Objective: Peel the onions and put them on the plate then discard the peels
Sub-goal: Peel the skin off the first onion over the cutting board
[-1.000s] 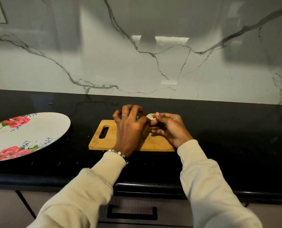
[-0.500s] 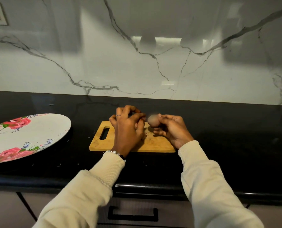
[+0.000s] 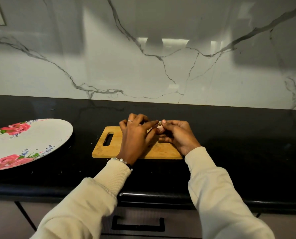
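Nearest, two cream sleeves [image 3: 109, 183] ran in from 6 o'clock, cut off by the lower frame edge. Beyond them the left hand [image 3: 135, 135] and right hand [image 3: 176, 135] met above the wooden cutting board [image 3: 109, 149], which they largely hid. The right hand's fingers curled around a small pale onion [image 3: 161, 129], mostly concealed. The left hand's fingertips pinched at the onion's top; what they held was hard to make out. At 9 o'clock the floral plate [image 3: 40, 135] lay on the black counter [image 3: 247, 144], its left side cropped.
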